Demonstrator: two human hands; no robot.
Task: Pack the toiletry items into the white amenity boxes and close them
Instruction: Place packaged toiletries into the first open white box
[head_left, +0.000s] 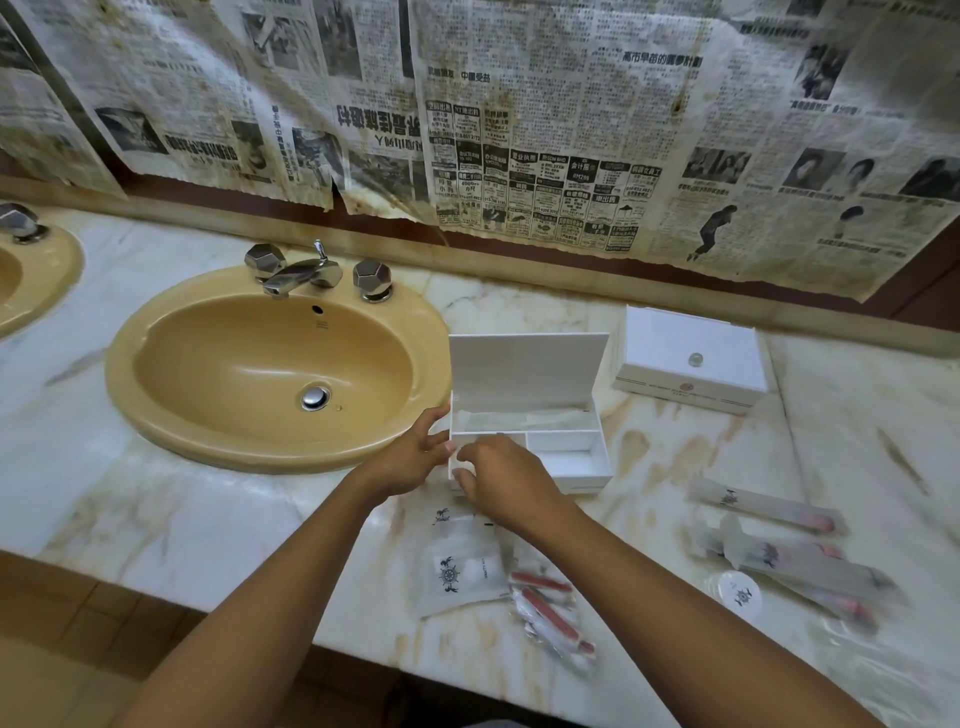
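An open white amenity box (569, 457) stands on the marble counter with its lid up and a long wrapped item in its back compartment. My left hand (410, 457) grips the box's left wall. My right hand (501, 480) hovers over the front-left compartment with fingers curled; whether it holds anything I cannot tell. A second white box (691, 358) sits shut at the back right. Frosted sachets (460, 571) and red-striped packets (550, 616) lie near the front edge. Long frosted packets (763, 512) and a round lidded item (740, 592) lie to the right.
A tan oval sink (156, 415) with a chrome tap (301, 275) lies left of the open box. A second sink (57, 270) shows at the far left. Newspaper sheets (519, 130) cover the wall. The counter's front edge (291, 631) runs below the sachets.
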